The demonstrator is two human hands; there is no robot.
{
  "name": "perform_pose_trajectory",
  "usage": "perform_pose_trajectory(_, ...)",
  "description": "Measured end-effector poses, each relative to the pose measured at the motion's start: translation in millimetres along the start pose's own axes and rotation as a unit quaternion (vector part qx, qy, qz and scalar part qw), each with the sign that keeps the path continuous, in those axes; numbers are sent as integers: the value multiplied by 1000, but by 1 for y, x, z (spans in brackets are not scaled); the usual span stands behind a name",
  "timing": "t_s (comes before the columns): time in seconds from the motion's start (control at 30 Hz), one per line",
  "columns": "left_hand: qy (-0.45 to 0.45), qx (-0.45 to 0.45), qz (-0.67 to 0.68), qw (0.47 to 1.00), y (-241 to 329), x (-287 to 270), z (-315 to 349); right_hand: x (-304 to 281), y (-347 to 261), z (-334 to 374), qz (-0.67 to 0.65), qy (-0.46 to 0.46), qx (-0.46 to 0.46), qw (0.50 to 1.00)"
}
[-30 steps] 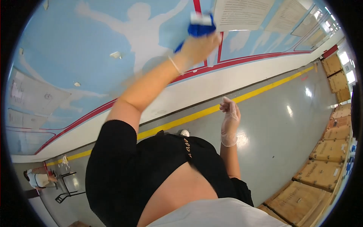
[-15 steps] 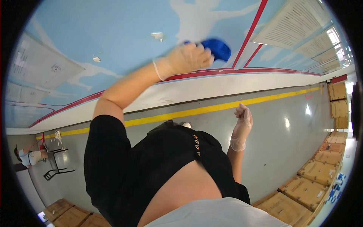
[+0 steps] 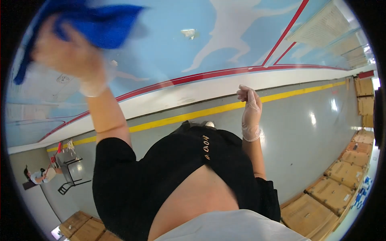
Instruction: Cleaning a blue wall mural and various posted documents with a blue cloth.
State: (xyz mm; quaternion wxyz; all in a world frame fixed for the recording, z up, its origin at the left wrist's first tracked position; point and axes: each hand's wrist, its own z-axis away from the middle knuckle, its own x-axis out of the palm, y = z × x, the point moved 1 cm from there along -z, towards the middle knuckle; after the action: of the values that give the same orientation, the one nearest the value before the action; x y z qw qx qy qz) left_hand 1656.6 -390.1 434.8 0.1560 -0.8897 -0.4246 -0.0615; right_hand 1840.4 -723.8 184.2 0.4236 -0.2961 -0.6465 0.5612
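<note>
My left hand (image 3: pixel 66 52), in a thin clear glove, is raised at the upper left and smeared by motion. It grips a blue cloth (image 3: pixel 108 26), whose loose parts spread out to both sides of the hand. Behind it is the light blue wall (image 3: pixel 169 52) with white figures and red stripes; whether the cloth touches the wall I cannot tell. My right hand (image 3: pixel 251 106), gloved too, hangs in front of my body on the right, above the floor. Its fingers are loosely bent and apart, with nothing in them.
A chipped patch (image 3: pixel 188 33) marks the wall. Printed sheets (image 3: pixel 321 26) hang on its right. A yellow line (image 3: pixel 193 112) runs along the grey floor. Wooden crates (image 3: pixel 329 195) line the right side. A person (image 3: pixel 38 176) is at the far left beside a black metal frame (image 3: pixel 72 176).
My left hand has swung left and up with the blue cloth, which now fans out wider. My right hand has risen slightly and its fingers have loosened a little.
</note>
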Motion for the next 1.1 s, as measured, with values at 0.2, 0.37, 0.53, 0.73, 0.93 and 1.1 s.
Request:
perform_pose_trajectory(0.2, -354, 7, 261, 898, 114, -64, 152, 12, 2, 12, 47, 3, 6, 999)
perform_pose_trajectory(0.37, -383, -162, 469, 779, 132, -90, 213, 19, 14, 34, 45, 7, 5, 999)
perform_pose_trajectory(0.53, -372, -285, 530, 707, 84, -109, 250, 12, 28, 51, 57, 8, 16, 998)
perform_pose_trajectory(0.73, -573, -181, 221, 768, -15, -143, 250, -5, 25, 36, 46, 15, -1, 999)
perform_pose_trajectory(0.93, -407, -546, 79, 728, 12, -137, 287, -27, 19, 7, -21, -33, 37, 999)
perform_pose_trajectory(1.1, -272, -705, 227, 615, 105, -126, 288, -97, 7, -10, 10, -30, 31, 999)
